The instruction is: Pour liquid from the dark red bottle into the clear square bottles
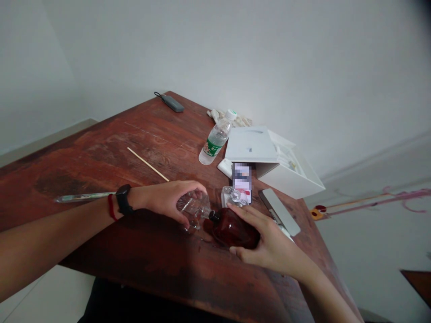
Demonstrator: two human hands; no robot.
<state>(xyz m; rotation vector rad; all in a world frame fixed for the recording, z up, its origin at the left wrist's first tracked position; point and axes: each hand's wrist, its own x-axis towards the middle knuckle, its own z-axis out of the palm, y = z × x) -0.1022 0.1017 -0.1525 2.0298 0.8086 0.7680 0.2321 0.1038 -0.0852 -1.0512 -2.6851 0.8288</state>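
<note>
My left hand [175,202] is wrapped round a clear ribbed container [193,207], tilted with its narrow end to the right. My right hand [259,233] grips a dark red, rounded bottle [232,229] lying on its side. The black neck [213,216] of that bottle points left and meets the clear container's narrow end; whether they are joined I cannot tell. Drops of liquid [205,242] lie on the table below. Just behind the red bottle sits a clear plastic piece with a round knob [235,195].
On the wooden table [101,148] stand a green-labelled water bottle [213,141] and a white box [252,143]. A phone [242,179], a grey-white flat case [281,213], a thin wooden stick [148,164], a pen [84,196], a grey device [173,103] and a crumpled cloth [242,121] lie about.
</note>
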